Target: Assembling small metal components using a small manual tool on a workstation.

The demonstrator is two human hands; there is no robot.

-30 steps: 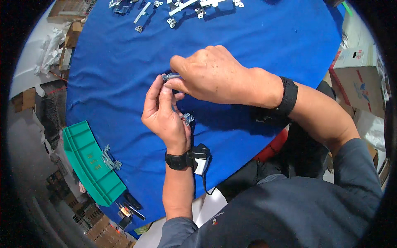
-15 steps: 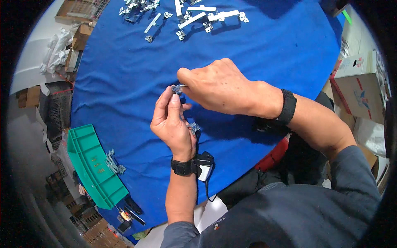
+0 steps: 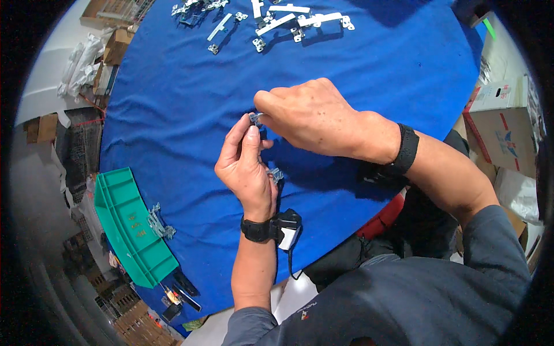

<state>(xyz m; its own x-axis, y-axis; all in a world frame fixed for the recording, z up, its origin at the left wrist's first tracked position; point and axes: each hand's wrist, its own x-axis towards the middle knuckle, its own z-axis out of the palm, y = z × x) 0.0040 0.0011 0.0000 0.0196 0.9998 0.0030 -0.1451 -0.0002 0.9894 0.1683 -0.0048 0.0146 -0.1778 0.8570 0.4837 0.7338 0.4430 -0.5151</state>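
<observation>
In front of me, over the blue cloth, my left hand [image 3: 249, 167] is closed with thumb and fingertips on a small shiny metal fitting [image 3: 255, 119]. My right hand [image 3: 314, 118] comes from the right and pinches at the same end, its fingertips hidden behind the back of the hand. Another bit of shiny metal [image 3: 277, 175] sticks out by the heel of my left palm; I cannot tell whether both belong to one piece. Black straps circle both wrists, and the left one carries a small white device [image 3: 288, 236] with a cable.
Several metal fittings with pale bars [image 3: 277, 24] lie at the far side of the blue-covered table [image 3: 184, 127]. To the left stands a green tray [image 3: 135, 228] with small brass-coloured pieces, metal fittings [image 3: 160, 222] beside it. Dark tools [image 3: 186, 291] lie nearer. A cardboard box [image 3: 502, 121] stands right.
The view has shifted slightly. Both hands keep nearly the same pose at the fitting, whose visible end looks turned a little between the fingertips.
</observation>
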